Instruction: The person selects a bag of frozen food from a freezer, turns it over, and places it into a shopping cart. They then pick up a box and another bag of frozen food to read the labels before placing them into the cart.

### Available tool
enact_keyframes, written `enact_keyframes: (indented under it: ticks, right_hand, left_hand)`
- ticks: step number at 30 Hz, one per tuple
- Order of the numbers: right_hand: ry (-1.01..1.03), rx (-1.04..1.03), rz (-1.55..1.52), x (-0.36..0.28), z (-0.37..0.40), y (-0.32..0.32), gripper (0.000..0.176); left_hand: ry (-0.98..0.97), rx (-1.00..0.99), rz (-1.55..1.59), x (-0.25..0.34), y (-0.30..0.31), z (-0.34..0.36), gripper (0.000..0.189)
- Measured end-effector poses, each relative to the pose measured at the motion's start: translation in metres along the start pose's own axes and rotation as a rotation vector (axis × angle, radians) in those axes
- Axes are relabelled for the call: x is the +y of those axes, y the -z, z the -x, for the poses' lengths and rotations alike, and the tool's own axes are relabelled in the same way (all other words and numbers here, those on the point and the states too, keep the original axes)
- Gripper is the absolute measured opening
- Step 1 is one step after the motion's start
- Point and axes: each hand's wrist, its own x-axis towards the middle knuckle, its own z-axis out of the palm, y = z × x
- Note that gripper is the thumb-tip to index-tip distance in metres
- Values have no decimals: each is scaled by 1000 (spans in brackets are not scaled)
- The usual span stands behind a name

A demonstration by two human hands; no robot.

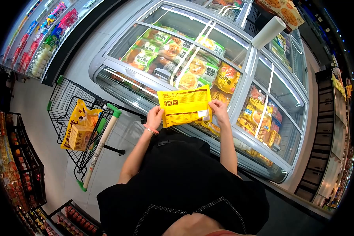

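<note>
The person holds a yellow packet (186, 105) flat between both hands, its printed back facing up toward the camera. The left hand (155, 117) is closed on the packet's left edge, thumb on top and fingers curled beneath, and a thin pink band (150, 129) circles the wrist just behind it. The right hand (218, 109) pinches the packet's right edge near the upper corner, the fingers clamped on the wrapper beside a small white label. The packet spans the gap between the two hands, held out in front of the person's black top (185, 177). Directly beyond and below both hands stands a freezer chest (248, 67) with curved sliding glass lids; under the glass lie many green, yellow and orange packs, some just past the right hand's fingertips. Further out from the right hand, a white roll (268, 32) sits atop the freezer's frame. Off to the outer side of the left hand, well apart from it, is a black wire trolley (72, 92) with a pale, green-capped handle (100, 147); inside rest a yellow bag (78, 114) and a tan box (79, 137), touching each other. Beyond the trolley, further from the left hand, chilled shelves (39, 43) hold rows of colourful goods.
</note>
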Motion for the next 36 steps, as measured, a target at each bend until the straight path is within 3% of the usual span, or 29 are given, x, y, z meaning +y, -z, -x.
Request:
enact_keyframes:
  ticks: [9, 18, 36]
  right_hand:
    - [111, -21, -83, -69, 37, -12, 10]
    - [275, -51, -165, -122, 74, -16, 8]
    - [307, -111, -163, -138, 85, -30, 7]
  left_hand:
    - [-38, -54, 300, 70, 20, 12, 12]
    - [-134, -103, 346, 111, 25, 11, 12]
    - [-95, -131, 411, 105, 29, 18, 14]
